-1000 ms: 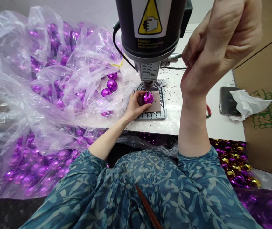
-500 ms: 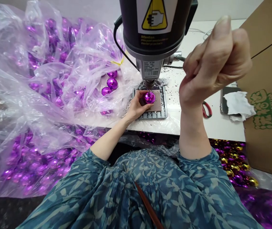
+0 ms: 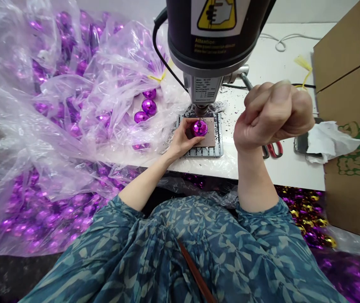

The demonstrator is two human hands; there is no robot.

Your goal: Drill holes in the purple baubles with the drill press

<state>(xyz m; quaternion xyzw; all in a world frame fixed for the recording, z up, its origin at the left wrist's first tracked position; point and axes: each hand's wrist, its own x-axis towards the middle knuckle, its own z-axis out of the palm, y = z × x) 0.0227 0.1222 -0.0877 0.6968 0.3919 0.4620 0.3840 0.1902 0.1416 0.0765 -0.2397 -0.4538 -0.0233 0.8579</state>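
Thumb and fingers of my left hand [image 3: 184,136] are closed around a shiny purple faceted ball [image 3: 199,128]. The ball rests on a flat brown board [image 3: 210,139] over the grey slotted base plate [image 3: 218,150] of a drill press [image 3: 213,46]. Directly above the ball is the chuck [image 3: 201,110], and its thin bit reaches down to the top of the ball; how deep it goes I cannot tell. Raised at the right, my right hand [image 3: 274,113] is wrapped round the end of the metal feed lever [image 3: 246,81], whose grip is hidden in the fist.
Clear plastic bags [image 3: 81,105] full of purple balls crowd the left side. Loose purple balls [image 3: 149,106] lie near the base plate. Red-handled scissors [image 3: 275,149], a phone [image 3: 300,144] under crumpled white paper [image 3: 333,141] and a cardboard box [image 3: 350,54] stand right. Dark shavings surround the base.
My right hand has come down with the feed lever, its fist now lower. My left hand still holds the ball in the same place. The view has shifted slightly.
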